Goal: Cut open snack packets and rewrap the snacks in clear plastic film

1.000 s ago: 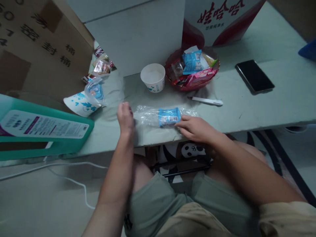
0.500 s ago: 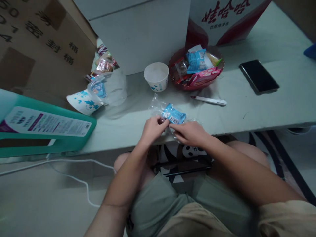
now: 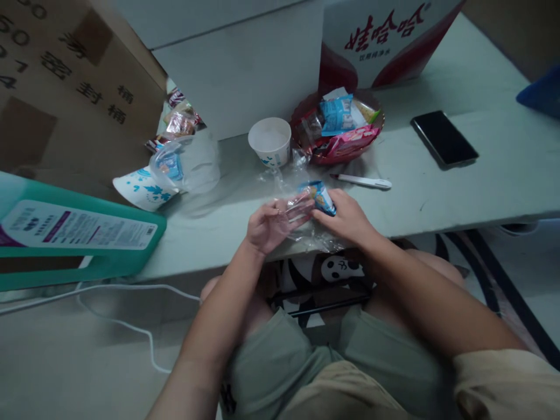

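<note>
My right hand (image 3: 347, 217) grips a small blue snack packet (image 3: 322, 198) between thumb and fingers, just above the table's near edge. Beside it, my left hand (image 3: 272, 224) is turned palm up, its fingers stretched toward the packet. Thin clear plastic (image 3: 297, 219) lies over those fingers and spreads around both hands. Whether the left thumb pinches any of this plastic is hard to make out. A white paper cup (image 3: 272, 142) with blue print stands upright behind the hands. Right of the cup is a red bowl (image 3: 336, 154) of wrapped snacks.
A white pen-like tool (image 3: 363, 181) lies before the bowl, with a black phone (image 3: 444, 138) farther right. To the left are a tipped paper cup (image 3: 146, 188), a clear plastic cup (image 3: 201, 166), a green jug (image 3: 151, 245) and a cardboard box (image 3: 87, 64). White cartons (image 3: 245, 76) stand behind.
The blue packet has tilted and is now in my right hand's grip. My left hand has turned palm up with its fingers extended under the plastic. The view has shifted slightly.
</note>
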`<state>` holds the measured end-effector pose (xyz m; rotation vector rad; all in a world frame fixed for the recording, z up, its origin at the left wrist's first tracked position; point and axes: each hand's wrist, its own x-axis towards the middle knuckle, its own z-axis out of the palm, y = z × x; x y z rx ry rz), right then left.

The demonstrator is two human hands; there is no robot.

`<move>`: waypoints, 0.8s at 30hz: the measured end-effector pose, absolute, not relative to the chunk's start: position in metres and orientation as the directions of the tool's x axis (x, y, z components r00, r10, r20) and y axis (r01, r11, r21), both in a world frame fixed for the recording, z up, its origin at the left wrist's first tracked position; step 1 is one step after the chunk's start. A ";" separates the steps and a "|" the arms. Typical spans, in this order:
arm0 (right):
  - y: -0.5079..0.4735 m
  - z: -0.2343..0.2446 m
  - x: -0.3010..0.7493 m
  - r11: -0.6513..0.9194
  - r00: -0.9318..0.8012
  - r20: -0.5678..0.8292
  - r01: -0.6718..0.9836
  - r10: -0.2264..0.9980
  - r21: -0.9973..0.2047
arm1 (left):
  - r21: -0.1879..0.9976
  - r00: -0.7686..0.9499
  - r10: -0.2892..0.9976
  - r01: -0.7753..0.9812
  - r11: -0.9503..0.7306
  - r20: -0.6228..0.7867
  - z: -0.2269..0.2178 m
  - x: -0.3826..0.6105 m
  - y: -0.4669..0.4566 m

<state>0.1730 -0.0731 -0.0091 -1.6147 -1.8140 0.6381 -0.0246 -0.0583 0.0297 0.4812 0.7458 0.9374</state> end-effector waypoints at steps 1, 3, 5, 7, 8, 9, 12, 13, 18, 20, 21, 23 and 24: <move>-0.071 -0.010 0.177 0.149 -0.079 0.129 0.664 0.988 -0.733 | 0.655 0.341 0.860 -0.557 0.511 -0.381 0.029 -0.025 -0.056; -0.068 -0.010 0.185 0.157 -0.068 0.147 0.617 0.987 -0.771 | 0.654 0.184 0.875 -0.601 0.460 -0.447 0.024 -0.026 -0.047; -0.069 -0.008 0.194 0.146 0.017 0.195 0.600 0.981 -0.787 | 0.664 -0.006 0.854 -0.631 0.400 -0.520 0.020 -0.028 -0.036; -0.072 -0.003 0.203 0.138 0.106 0.245 0.589 0.964 -0.796 | 0.680 -0.128 0.814 -0.631 0.374 -0.567 0.017 -0.030 -0.028; -0.074 0.000 0.207 0.136 0.137 0.259 0.574 0.956 -0.808 | 0.687 -0.158 0.802 -0.625 0.371 -0.577 0.016 -0.031 -0.025; -0.076 0.005 0.211 0.131 0.165 0.262 0.552 0.951 -0.824 | 0.692 -0.170 0.796 -0.618 0.373 -0.581 0.016 -0.032 -0.024; -0.073 0.026 0.220 0.124 0.253 0.285 0.508 0.924 -0.853 | 0.698 -0.161 0.794 -0.598 0.393 -0.586 0.017 -0.033 -0.024; -0.068 0.037 0.221 0.129 0.285 0.315 0.521 0.905 -0.844 | 0.696 -0.157 0.795 -0.599 0.396 -0.586 0.017 -0.033 -0.025; -0.008 0.105 0.209 0.077 0.371 0.452 0.699 0.811 -0.711 | 0.691 -0.165 0.798 -0.619 0.373 -0.579 0.019 -0.036 -0.025; 0.023 0.125 0.198 -0.034 0.381 0.405 0.762 0.831 -0.647 | 0.698 -0.191 0.799 -0.626 0.348 -0.570 0.021 -0.039 -0.024; 0.037 0.130 0.194 -0.074 0.360 0.371 0.796 0.856 -0.601 | 0.701 -0.204 0.798 -0.628 0.337 -0.567 0.021 -0.042 -0.024; 0.061 0.127 0.187 -0.111 0.247 0.250 0.884 0.936 -0.455 | 0.704 -0.219 0.795 -0.630 0.328 -0.566 0.023 -0.046 -0.023; 0.071 0.120 0.185 -0.096 0.170 0.167 0.921 0.971 -0.378 | 0.704 -0.219 0.794 -0.630 0.329 -0.567 0.023 -0.048 -0.023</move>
